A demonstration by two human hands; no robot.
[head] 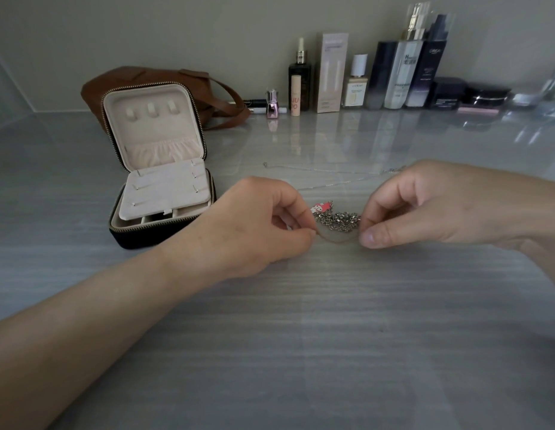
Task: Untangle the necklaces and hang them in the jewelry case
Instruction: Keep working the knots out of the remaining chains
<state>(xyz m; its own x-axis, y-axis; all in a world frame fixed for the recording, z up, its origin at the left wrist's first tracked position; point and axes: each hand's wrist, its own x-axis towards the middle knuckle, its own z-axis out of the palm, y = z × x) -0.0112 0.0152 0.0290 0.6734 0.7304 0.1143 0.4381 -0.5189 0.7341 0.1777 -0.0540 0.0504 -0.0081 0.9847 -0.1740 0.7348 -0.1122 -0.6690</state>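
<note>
Pinching opposite sides of the tangled silver chain necklaces, left grip and right grip likely tease knots apart; black zippered jewelry case open, centre-left, ready.

the open jewelry case sits left of the tangled chain on the table; a handbag stands behind the case.

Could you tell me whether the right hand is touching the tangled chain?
Touching. In the head view, the right hand pinches the end of the tangled chain, its fingers meeting the links with no gap.
</note>
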